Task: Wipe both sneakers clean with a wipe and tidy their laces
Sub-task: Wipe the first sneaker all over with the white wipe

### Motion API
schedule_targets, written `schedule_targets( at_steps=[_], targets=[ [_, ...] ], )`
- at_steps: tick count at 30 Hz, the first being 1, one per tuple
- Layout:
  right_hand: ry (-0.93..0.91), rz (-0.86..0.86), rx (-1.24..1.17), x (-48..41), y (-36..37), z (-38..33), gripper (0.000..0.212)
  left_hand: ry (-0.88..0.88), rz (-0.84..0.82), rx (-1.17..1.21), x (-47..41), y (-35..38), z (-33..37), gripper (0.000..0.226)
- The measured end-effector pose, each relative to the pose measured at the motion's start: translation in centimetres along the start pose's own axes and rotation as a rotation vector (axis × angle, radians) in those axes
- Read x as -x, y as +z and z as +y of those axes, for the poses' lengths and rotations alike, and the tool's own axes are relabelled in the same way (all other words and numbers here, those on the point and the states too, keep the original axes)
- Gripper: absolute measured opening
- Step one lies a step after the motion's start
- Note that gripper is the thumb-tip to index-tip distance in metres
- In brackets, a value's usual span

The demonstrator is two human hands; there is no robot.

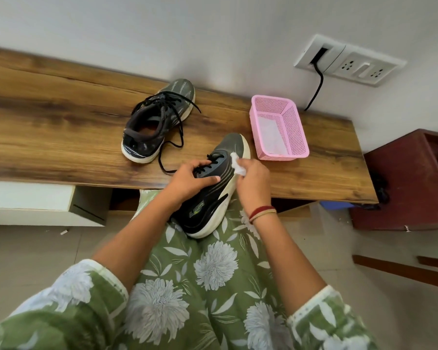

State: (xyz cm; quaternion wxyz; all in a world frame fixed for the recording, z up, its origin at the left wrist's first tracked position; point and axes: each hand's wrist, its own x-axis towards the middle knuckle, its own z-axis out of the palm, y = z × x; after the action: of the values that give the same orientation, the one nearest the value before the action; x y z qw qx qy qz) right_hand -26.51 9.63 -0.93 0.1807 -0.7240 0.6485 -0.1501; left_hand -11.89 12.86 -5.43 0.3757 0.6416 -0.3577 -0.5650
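A dark grey sneaker with a white sole (214,203) rests on my lap, heel toward me, toe over the wooden shelf's front edge. My left hand (190,180) grips it across the laces and tongue. My right hand (253,183) holds a crumpled white wipe (238,166) pressed against the shoe's right side near the toe. The other sneaker (157,120) stands on the shelf, toe toward the wall, its black laces (173,145) loose and trailing over the wood.
A pink plastic basket (292,127) with a white wipe in it sits on the wooden shelf (61,127) to the right of the shoes. A wall socket (349,60) with a black cable is behind. A dark red cabinet (410,183) stands at right.
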Motion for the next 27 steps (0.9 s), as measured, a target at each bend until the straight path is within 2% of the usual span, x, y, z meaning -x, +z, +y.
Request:
schedule_targets(
  at_steps=[2,6,11,12,16,19,23,25,27],
  targets=[
    [-0.014,-0.026,0.079,1.3,0.9,-0.1,0.034,0.051,0.027,-0.107,-0.2,-0.1,-0.4,0.055],
    [0.015,-0.019,-0.043,5.2,1.7,-0.6,0.037,0.121,0.076,-0.24,-0.6,-0.3,-1.3,0.052],
    [-0.076,-0.285,-0.149,10.4,0.4,-1.2,0.037,0.16,0.103,-0.283,-0.3,-0.5,-1.5,0.052],
    [-0.032,-0.272,-0.187,9.9,-0.1,-0.9,0.037,0.161,0.108,-0.298,-0.2,-0.6,-1.5,0.053],
    [0.112,-0.014,-0.19,5.0,-0.3,1.0,0.033,0.133,0.103,-0.33,0.4,-0.8,-1.6,0.053],
    [0.028,-0.042,-0.124,3.6,0.7,1.1,0.034,0.125,0.097,-0.34,0.5,-0.7,-1.7,0.052],
    [-0.028,-0.061,-0.094,7.7,1.8,0.8,0.036,0.117,0.084,-0.34,0.2,-0.8,-2.1,0.05],
    [-0.104,-0.159,-0.062,9.9,1.4,0.8,0.036,0.112,0.073,-0.306,0.0,-0.8,-2.3,0.05],
    [-0.119,-0.348,-0.066,10.5,0.3,1.1,0.034,0.109,0.067,-0.263,0.0,-0.7,-2.5,0.049]
  ],
)
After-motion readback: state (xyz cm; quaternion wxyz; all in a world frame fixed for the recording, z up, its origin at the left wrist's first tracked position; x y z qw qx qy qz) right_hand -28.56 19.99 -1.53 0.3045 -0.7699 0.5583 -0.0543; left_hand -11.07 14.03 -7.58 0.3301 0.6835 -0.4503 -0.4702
